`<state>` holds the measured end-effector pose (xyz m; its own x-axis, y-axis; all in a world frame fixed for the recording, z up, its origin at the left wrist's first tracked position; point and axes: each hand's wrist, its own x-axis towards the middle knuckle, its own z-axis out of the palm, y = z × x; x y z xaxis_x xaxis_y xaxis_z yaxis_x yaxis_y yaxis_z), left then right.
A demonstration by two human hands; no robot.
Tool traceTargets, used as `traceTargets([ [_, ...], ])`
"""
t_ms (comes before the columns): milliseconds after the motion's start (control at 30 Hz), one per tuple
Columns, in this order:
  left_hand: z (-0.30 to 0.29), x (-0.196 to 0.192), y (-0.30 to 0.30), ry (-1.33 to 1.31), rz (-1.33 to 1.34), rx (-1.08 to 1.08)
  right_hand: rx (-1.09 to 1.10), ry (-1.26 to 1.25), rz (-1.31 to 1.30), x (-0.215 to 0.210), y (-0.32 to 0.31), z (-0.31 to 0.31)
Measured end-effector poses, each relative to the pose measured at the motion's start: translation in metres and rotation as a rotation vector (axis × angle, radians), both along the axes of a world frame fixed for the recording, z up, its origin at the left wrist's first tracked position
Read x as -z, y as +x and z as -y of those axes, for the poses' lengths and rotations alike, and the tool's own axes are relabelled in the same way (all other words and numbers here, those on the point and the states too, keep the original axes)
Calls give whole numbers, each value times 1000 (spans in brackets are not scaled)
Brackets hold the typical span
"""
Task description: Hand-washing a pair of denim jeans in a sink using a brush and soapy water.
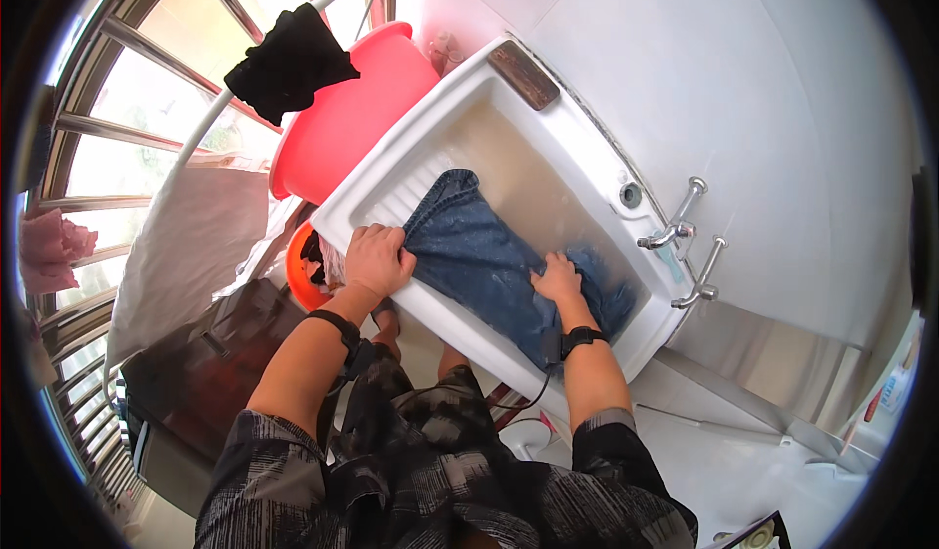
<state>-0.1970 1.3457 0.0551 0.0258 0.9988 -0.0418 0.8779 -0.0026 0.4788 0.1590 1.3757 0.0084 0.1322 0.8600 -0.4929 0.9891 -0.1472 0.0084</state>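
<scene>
- Jeans (489, 255) are laid in the white sink (548, 148), spread over its ribbed slope.
- The left hand (377, 260) is clamped on the jeans' left edge at the sink rim.
- The right hand (558, 280) is pressed flat, fingers apart, on the bunched right end.
- A red tub (352, 109) is seen behind the sink.

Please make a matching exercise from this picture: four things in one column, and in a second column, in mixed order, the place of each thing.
Things:
1. blue jeans
2. red tub
3. black cloth
4. brown block

Places:
A. on the far corner of the sink rim
B. hanging on the white rail
C. in the white sink, under both hands
D. beside the sink, near the window

Pairs: 1-C, 2-D, 3-B, 4-A
</scene>
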Motion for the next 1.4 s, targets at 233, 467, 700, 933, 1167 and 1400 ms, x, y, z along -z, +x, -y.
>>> traceTargets([
  [233, -2, 11, 4, 42, -1, 36, 44, -52, 1, 4, 9, -40],
  [467, -1, 11, 4, -42, 16, 43, 51, 150, -587, 33, -80, -94],
  [700, -1, 12, 1, 0, 0, 47, 27, -145, -1172, 42, -124, -124],
  [933, -6, 5, 7, -92, 23, 19, 679, -624, -1350, 30, -76, -124],
  [1167, 1, 7, 3, -3, -67, 10, -408, 38, -517, 27, -54, -76],
  [1400, 2, 16, 1, 19, -56, 17, -11, 154, -698, 50, -27, -91],
])
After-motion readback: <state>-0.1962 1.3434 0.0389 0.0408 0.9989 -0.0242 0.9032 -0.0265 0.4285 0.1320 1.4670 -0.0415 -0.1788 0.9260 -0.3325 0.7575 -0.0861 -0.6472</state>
